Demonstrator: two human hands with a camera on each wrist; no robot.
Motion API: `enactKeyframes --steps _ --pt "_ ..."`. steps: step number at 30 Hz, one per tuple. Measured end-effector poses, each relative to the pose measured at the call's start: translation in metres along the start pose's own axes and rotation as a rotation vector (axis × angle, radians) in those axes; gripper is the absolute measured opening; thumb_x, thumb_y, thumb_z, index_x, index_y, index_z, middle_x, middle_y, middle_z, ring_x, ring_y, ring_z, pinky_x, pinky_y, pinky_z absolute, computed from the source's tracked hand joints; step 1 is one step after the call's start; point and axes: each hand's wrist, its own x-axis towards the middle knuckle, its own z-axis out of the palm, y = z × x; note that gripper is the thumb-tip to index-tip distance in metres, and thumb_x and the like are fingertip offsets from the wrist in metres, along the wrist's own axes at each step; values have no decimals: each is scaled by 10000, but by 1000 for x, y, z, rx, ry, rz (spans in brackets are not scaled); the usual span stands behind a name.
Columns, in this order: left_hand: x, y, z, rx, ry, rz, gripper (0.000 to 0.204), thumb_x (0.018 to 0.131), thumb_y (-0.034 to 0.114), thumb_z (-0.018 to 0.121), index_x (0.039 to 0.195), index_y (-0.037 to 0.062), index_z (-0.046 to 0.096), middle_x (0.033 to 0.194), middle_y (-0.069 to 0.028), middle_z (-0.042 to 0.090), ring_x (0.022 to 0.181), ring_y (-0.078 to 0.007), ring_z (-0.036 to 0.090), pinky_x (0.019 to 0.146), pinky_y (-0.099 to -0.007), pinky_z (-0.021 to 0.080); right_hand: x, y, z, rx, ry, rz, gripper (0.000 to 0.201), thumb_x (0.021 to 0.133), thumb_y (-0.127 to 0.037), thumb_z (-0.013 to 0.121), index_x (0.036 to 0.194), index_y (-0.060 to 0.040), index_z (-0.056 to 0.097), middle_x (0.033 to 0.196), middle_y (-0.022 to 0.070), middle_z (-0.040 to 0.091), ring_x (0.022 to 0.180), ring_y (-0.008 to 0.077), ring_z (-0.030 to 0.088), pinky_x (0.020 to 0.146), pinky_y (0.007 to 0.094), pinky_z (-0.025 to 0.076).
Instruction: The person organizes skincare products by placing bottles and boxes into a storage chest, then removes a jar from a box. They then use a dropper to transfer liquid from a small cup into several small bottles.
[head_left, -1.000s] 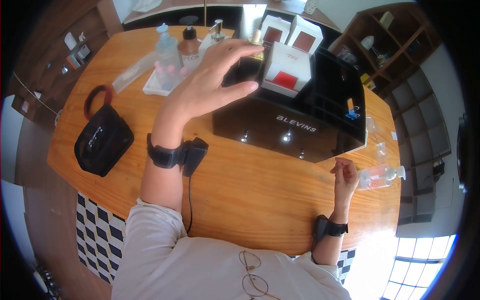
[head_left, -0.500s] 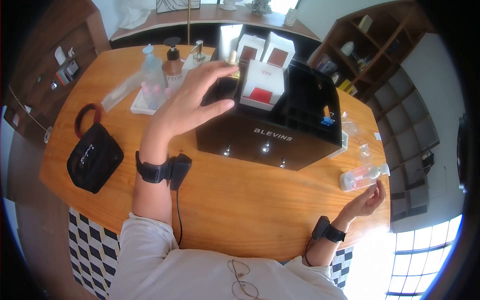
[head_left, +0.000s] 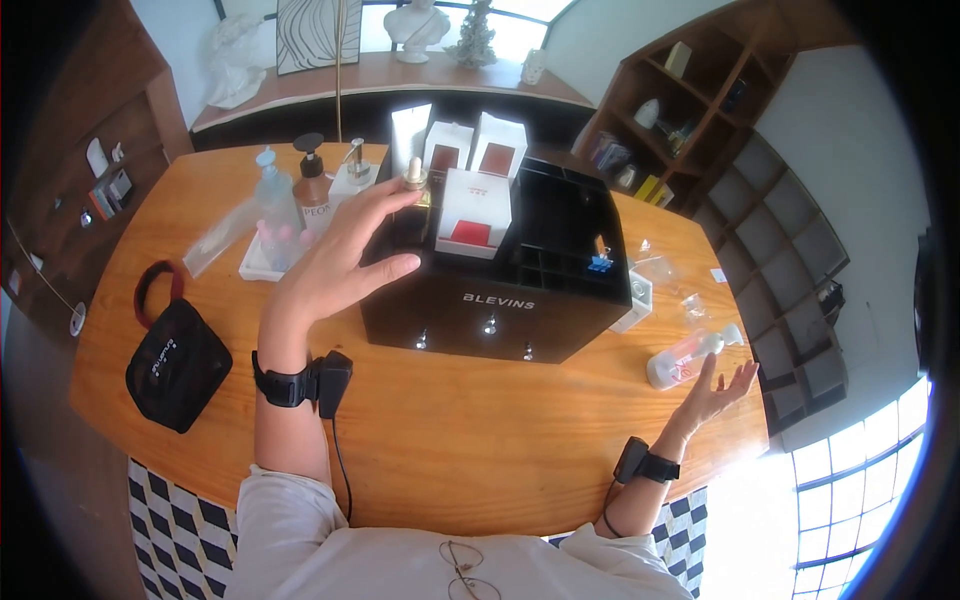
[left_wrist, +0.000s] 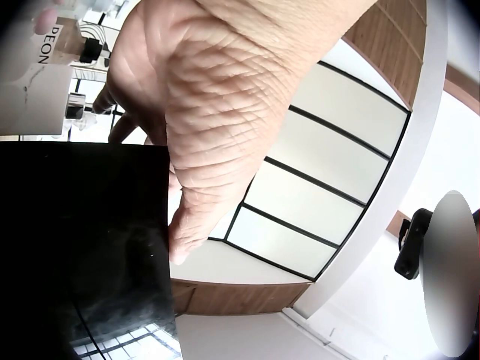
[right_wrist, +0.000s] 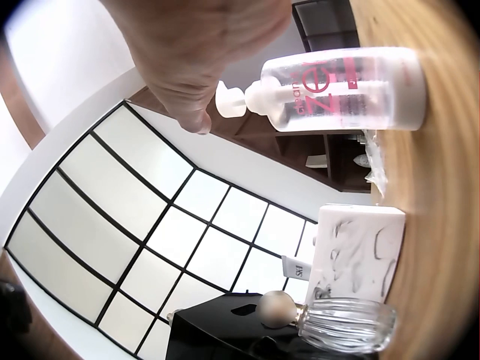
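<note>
- Head view: my left hand (head_left: pixel 325 262) reaches over the front left of a black drawer box (head_left: pixel 455 335), its fingers extended and the thumb held apart from them, holding nothing that I can see.
- My left fingertips are right at a dropper bottle (head_left: pixel 415 174) standing on top of that box; I cannot tell whether they touch it.
- Beside the dropper bottle, also on top, are a white tube (head_left: pixel 408 138), two white boxes (head_left: pixel 500 147) and, nearer me, a white box with a red panel (head_left: pixel 475 200).
- My right hand (head_left: pixel 708 398) is on the other side of the wooden table (head_left: pixel 430 430), fingers spread and grasping nothing, just beside a clear pump bottle (head_left: pixel 685 358).
- Left of the drawer box sit a brown pump bottle (head_left: pixel 311 190) and a black pouch (head_left: pixel 178 365).
- Left wrist view: my palm and thumb fill the middle next to the black surface; my other fingers are partly hidden.
- Right wrist view: the clear pump bottle stands upright on the wood, its nozzle close to my thumb; contact is unclear.
- Further along are a grey-marked white box (right_wrist: pixel 356 251) and a ribbed glass bottle (right_wrist: pixel 349 324).
</note>
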Motion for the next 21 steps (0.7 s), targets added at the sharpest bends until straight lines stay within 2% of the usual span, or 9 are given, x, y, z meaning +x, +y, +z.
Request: enactKeyframes --steps 7,13,21 --pt "0 -3 0 -8 -5 10 650 896 401 700 1449 165 455 1555 -95 375 1459 -292 323 1180 -448 299 -3 3 6 106 -89 53 919 792 -111 831 1545 -144 304 1548 115 373 1386 285 420 1083 457 396" --pt "0 -3 0 -14 -8 -3 648 898 380 705 1453 161 452 1558 -98 371 1458 -292 329 1180 -439 304 -1 13 7 103 -119 31 965 760 -95 849 1550 -153 298 1523 130 402 1384 292 422 1083 467 395" --pt "-1 0 -1 -29 -15 -3 658 900 401 698 1458 155 450 1566 -104 360 1461 -285 326 1179 -437 305 -1 22 8 113 -173 105 988 750 -112 856 1555 -153 285 1522 170 404 1385 307 423 1095 480 372"
